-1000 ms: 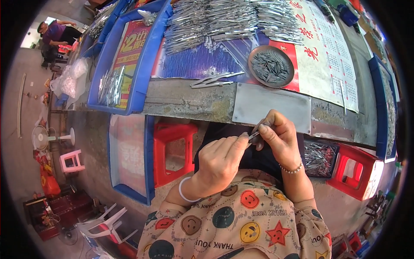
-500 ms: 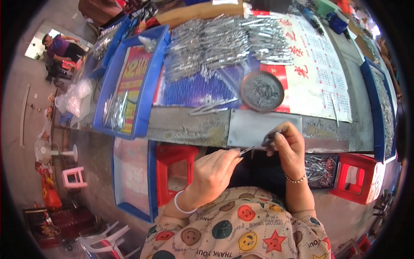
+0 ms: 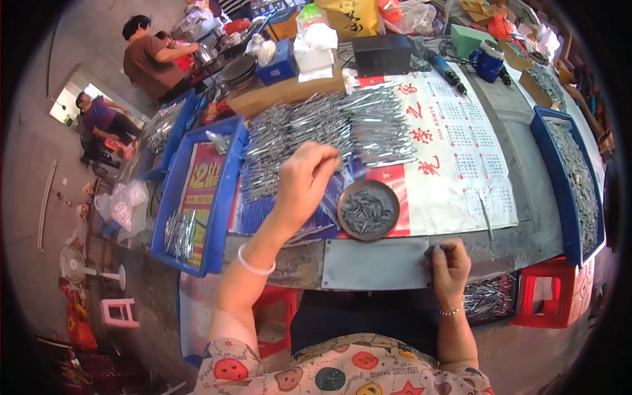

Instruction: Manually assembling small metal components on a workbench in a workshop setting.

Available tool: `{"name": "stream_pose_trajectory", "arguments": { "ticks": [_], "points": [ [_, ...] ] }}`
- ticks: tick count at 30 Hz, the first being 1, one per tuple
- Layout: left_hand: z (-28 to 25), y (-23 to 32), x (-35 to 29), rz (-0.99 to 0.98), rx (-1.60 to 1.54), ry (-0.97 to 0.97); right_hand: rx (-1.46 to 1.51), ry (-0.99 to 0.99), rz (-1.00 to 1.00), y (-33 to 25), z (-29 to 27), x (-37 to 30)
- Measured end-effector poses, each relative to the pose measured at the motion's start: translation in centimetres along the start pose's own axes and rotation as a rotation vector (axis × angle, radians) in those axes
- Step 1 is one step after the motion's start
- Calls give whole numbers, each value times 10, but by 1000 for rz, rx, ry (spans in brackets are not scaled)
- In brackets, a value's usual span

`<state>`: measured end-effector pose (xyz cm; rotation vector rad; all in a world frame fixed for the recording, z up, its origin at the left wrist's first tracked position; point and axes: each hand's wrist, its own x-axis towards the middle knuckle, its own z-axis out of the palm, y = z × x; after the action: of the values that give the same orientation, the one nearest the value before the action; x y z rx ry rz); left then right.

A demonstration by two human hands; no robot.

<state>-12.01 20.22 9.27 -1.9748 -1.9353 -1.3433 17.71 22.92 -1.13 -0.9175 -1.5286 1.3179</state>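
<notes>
My left hand [image 3: 306, 184] reaches over rows of thin, shiny metal pieces [image 3: 385, 125] that look like tweezers. Its thumb and fingers are pinched together above the middle row, and whatever may be between them is hidden. My right hand [image 3: 451, 266], with darkened fingertips, is closed at the right edge of a flat grey metal plate [image 3: 372, 264] on the table's front edge. I cannot make out what it grips. A round brown dish [image 3: 393, 224] of small dark grey slivers stands just behind the plate.
Blue trays stand at the left [image 3: 215, 230] and right [image 3: 552, 168], both with metal pieces in them. A calendar sheet [image 3: 454, 197] covers the table's right part, with a thin metal tool [image 3: 486, 214] on it. Red stools [image 3: 545, 296] stand below. Two people are at the far left.
My left hand has gone from the front edge, where it held a thin metal piece, forward over the rows. My right hand now rests at the plate's right edge. The view has tilted up.
</notes>
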Motion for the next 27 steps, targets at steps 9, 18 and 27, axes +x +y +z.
{"name": "stream_pose_trajectory", "arguments": {
  "ticks": [9,18,27],
  "points": [
    [119,-91,114,129,176,-104,-115,-100,-87,-4,-9,1],
    [118,-112,117,139,238,-182,-97,-133,-103,-10,-9,6],
    [2,-41,15,-45,73,-236,-58,-64,-33,-4,-6,3]
  ]
}}
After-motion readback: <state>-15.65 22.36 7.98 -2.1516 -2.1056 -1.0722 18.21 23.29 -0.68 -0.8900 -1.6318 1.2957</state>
